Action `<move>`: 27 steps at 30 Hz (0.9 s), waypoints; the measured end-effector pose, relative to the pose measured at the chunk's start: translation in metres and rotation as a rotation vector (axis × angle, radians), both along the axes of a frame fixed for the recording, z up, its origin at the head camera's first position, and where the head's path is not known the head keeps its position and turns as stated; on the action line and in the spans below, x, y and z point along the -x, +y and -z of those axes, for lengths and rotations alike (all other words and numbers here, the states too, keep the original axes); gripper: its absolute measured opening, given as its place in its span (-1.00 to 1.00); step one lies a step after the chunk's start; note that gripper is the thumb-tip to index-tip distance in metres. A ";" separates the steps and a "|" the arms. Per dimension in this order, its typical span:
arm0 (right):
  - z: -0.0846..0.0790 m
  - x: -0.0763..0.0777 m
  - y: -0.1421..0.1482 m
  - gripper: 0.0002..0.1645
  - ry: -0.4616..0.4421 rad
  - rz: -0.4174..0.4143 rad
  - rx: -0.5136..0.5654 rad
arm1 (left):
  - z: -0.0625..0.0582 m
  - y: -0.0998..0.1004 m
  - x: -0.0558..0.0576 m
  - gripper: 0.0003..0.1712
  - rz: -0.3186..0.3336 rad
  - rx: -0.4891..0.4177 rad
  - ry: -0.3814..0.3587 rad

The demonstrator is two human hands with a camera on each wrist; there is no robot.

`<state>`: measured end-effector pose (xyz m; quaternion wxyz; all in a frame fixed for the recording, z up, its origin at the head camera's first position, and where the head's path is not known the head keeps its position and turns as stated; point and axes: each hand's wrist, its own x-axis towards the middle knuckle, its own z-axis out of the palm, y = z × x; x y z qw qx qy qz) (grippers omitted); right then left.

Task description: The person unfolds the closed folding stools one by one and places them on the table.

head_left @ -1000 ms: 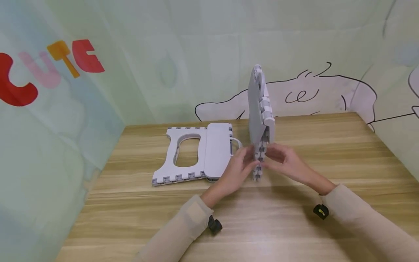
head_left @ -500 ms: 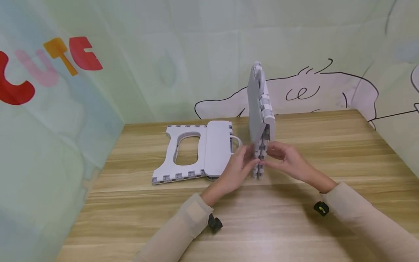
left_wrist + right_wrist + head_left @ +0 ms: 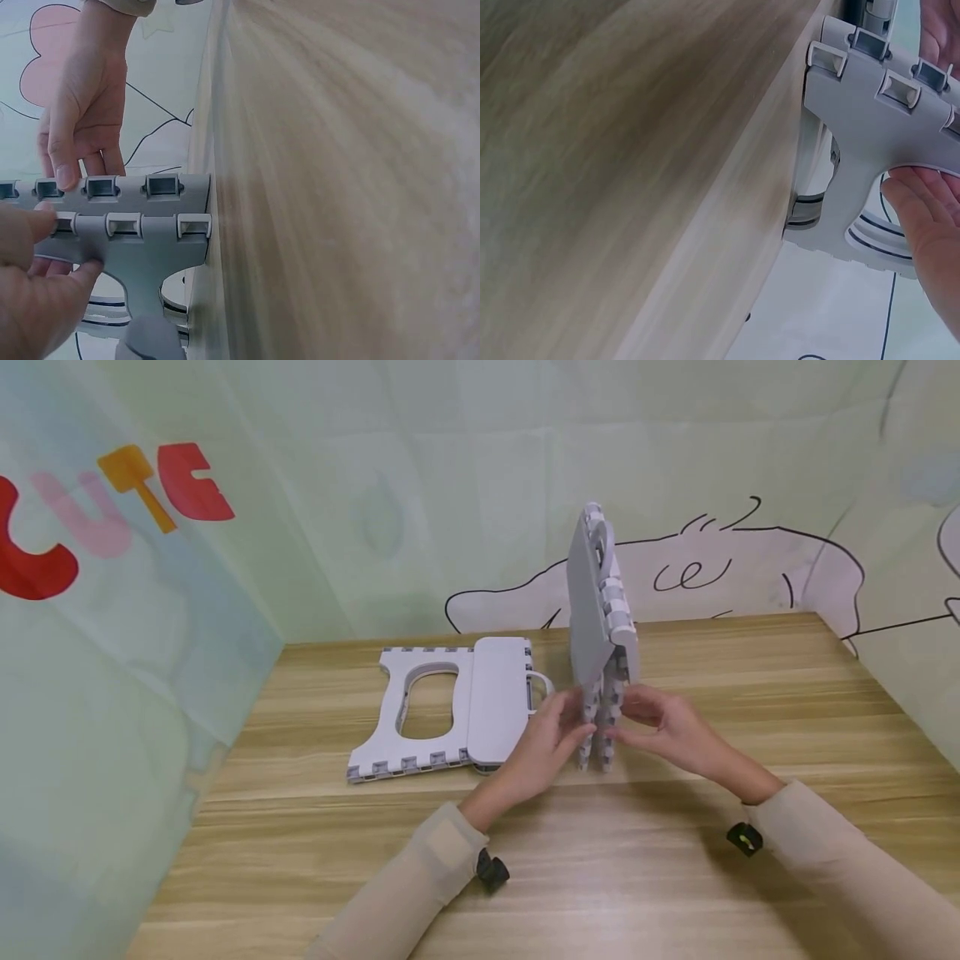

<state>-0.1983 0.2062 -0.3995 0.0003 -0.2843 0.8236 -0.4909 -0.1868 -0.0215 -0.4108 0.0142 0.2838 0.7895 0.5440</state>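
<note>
On the table (image 3: 600, 885), a pale grey folding stool (image 3: 587, 602) stands upright, its leg panels slightly apart at the bottom. The left hand (image 3: 536, 747) has a narrow grip, pinching the left leg panel (image 3: 146, 259) between thumb and fingers; the right hand (image 3: 678, 737) pinches the right leg panel (image 3: 847, 142) likewise. To the left lies a folded stool (image 3: 497, 706), flat, its handle near the left hand. Behind hangs a printed backdrop (image 3: 360, 460).
</note>
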 end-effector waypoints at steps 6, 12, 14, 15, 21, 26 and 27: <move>-0.001 0.000 0.005 -0.48 0.003 0.011 -0.007 | 0.002 0.000 0.001 -0.44 0.011 -0.012 0.031; -0.003 0.000 0.011 -0.47 0.025 0.005 0.003 | 0.003 0.001 0.002 -0.45 0.026 -0.027 0.029; -0.003 -0.001 0.014 -0.47 0.033 0.006 0.002 | 0.003 0.001 0.002 -0.45 0.027 -0.026 0.025; -0.003 -0.001 0.015 -0.48 0.035 0.008 0.001 | 0.003 0.001 0.002 -0.45 0.026 -0.023 0.024; -0.006 -0.003 0.019 -0.48 0.034 0.026 -0.010 | 0.002 0.002 0.001 -0.44 0.022 -0.007 0.029; -0.007 -0.003 0.023 -0.50 0.035 0.031 -0.028 | 0.001 0.002 0.001 -0.45 0.022 0.005 0.036; -0.007 -0.003 0.024 -0.50 0.038 0.028 -0.029 | 0.001 0.002 0.001 -0.46 0.022 0.005 0.035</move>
